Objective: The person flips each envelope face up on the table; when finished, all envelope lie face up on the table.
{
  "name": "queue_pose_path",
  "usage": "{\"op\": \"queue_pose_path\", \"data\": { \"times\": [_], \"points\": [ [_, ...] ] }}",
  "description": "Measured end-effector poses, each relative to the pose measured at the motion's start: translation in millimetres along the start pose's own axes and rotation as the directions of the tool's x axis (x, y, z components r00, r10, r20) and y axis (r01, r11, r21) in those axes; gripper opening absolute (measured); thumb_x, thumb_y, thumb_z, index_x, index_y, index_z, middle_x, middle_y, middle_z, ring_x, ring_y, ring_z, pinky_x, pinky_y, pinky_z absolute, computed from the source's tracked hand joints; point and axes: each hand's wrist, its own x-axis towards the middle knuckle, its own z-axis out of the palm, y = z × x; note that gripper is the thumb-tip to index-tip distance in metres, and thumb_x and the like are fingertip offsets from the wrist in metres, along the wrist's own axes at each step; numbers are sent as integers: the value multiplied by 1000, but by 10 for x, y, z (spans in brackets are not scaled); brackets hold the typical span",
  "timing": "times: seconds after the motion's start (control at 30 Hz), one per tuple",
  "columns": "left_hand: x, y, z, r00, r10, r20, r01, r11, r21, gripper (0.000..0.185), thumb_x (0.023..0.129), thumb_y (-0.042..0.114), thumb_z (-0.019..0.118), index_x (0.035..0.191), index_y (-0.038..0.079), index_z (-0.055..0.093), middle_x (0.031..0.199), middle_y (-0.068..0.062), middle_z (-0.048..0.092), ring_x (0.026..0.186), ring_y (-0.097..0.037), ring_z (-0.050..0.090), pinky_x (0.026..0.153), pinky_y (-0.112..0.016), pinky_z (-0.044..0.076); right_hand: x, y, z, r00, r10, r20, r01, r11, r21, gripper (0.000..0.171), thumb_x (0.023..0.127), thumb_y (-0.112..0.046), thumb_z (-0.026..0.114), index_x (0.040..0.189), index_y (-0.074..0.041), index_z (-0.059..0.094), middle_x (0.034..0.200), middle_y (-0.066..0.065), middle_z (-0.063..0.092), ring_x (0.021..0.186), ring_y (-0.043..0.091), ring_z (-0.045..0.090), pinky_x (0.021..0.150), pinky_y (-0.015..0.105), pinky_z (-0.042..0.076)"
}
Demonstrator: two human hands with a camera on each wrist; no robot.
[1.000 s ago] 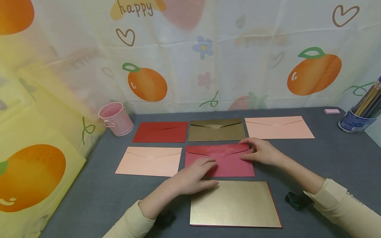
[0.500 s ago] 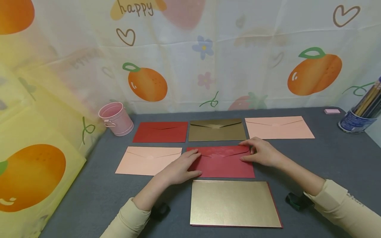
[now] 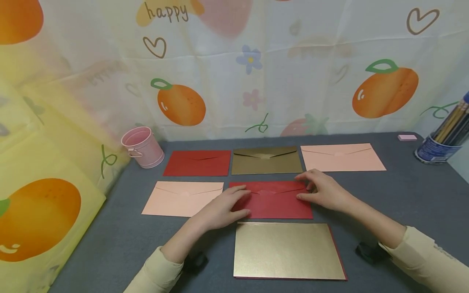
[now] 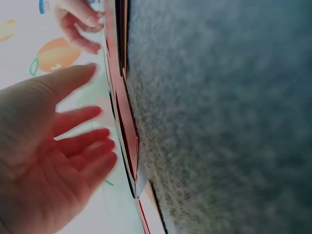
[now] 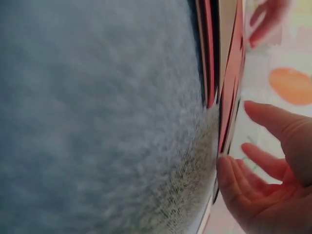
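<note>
A dark red envelope (image 3: 275,201) lies flap side up in the middle of the grey table (image 3: 410,191). My left hand (image 3: 229,203) rests with straight fingers on the envelope's left edge. My right hand (image 3: 318,189) touches its right edge with fingertips and thumb. In the left wrist view the left hand (image 4: 73,146) is spread flat beside the envelope's edge (image 4: 124,122). The right wrist view shows the right hand (image 5: 258,180) with straight fingers against the envelope's edge (image 5: 229,97). Neither hand grips anything.
A large gold envelope (image 3: 287,250) lies just in front of the red one. A pink envelope (image 3: 183,198) lies to its left. Behind are a red (image 3: 198,162), an olive (image 3: 266,160) and a pink envelope (image 3: 342,156). A pink bucket (image 3: 143,146) stands back left, a pencil cup (image 3: 437,146) back right.
My left hand slid from the red envelope's lower middle to its left edge. The envelope now lies squarer in the row. The right hand stayed at the right edge.
</note>
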Motion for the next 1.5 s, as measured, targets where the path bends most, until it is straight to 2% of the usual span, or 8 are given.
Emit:
{"op": "queue_pose_path", "data": {
  "times": [0.17, 0.3, 0.4, 0.5, 0.73, 0.87, 1.1, 1.5],
  "points": [
    [-105, 140, 20, 995, 98, 34, -97, 994, -47, 66, 93, 42, 64, 148, 13, 43, 154, -6, 35, 141, -20, 31, 110, -42, 34, -180, -124, 38, 991, -137, -6, 137, 989, -50, 49, 87, -28, 75, 128, -7, 59, 126, 4, 56, 109, 21, 58, 87, 43, 52],
    [-236, 254, 68, 977, 171, 125, -165, 985, -53, 79, 90, 56, 61, 152, 16, 35, 158, -1, 28, 145, -15, 23, 111, -41, 32, -387, -222, 55, 969, -222, 109, 230, 971, -67, 59, 91, -43, 67, 140, -14, 52, 140, -3, 49, 127, 16, 48, 97, 46, 47],
    [-322, 309, 113, 955, 213, 209, -210, 977, -35, 87, 87, 63, 60, 154, 17, 30, 160, 0, 22, 147, -15, 17, 113, -40, 30, -556, -281, 62, 947, -247, 205, 267, 961, -73, 68, 91, -52, 62, 147, -21, 43, 149, -3, 41, 135, 16, 41, 100, 46, 44],
    [-381, 335, 159, 932, 241, 270, -251, 968, 2, 94, 85, 66, 60, 156, 16, 25, 162, 0, 16, 148, -16, 14, 114, -38, 27, -688, -322, 78, 925, -272, 264, 303, 950, -81, 75, 89, -57, 62, 151, -23, 36, 154, -2, 35, 139, 18, 35, 101, 45, 43],
    [-488, 361, 216, 907, 290, 306, -331, 939, 90, 100, 82, 65, 64, 156, 12, 22, 162, -4, 13, 148, -18, 11, 114, -35, 26, -873, -357, 113, 891, -301, 339, 351, 931, -98, 93, 84, -63, 64, 156, -20, 24, 160, 2, 24, 143, 21, 28, 102, 46, 42],
    [-497, 346, 238, 902, 304, 306, -353, 928, 120, 101, 81, 62, 68, 155, 10, 23, 162, -6, 14, 148, -18, 11, 114, -33, 26, -921, -355, 123, 880, -304, 365, 362, 926, -103, 101, 80, -67, 65, 157, -18, 21, 161, 2, 21, 143, 21, 28, 102, 45, 42],
    [-478, 336, 250, 900, 308, 307, -363, 921, 141, 99, 81, 59, 70, 155, 10, 25, 162, -6, 15, 148, -17, 12, 114, -33, 26, -960, -329, 142, 870, -356, 340, 422, 895, -144, 106, 78, -68, 66, 156, -13, 21, 160, 5, 24, 142, 21, 31, 102, 41, 42],
    [-463, 347, 217, 899, 304, 315, -359, 924, 133, 89, 84, 60, 66, 153, 16, 32, 160, -2, 21, 146, -13, 18, 112, -33, 30, -970, -328, 111, 882, -309, 357, 377, 915, -140, 94, 83, -64, 64, 156, -19, 24, 159, -1, 27, 141, 18, 33, 101, 42, 44]
  ]
}}
